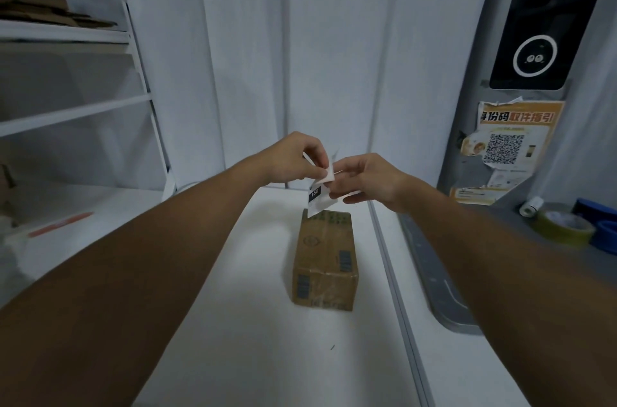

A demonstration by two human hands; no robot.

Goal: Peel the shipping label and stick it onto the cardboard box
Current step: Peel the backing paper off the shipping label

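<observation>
At nine o'clock a white metal shelving rack point(76, 106) stands against the wall, with flattened brown cardboard point(40, 11) on its top shelf. Moving toward centre, the left hand point(290, 156) is raised at about eleven o'clock from the box, fingertips pinched narrow on the upper corner of a small white shipping label with a black printed patch point(319, 198). The right hand point(370, 178), just beside it at one o'clock, pinches the same sheet from the other side; a pale corner curls up between the two, so the backing seems to be coming away. Below, at six o'clock from the hands, the oblong brown cardboard box point(325, 259) rests on the white tabletop point(233, 323), its top bare of any fresh label. At three o'clock sit rolls of yellowish packing tape point(566, 226). By my reading, peeling is only begun; separating the label fully and pressing it onto the box remain.
</observation>
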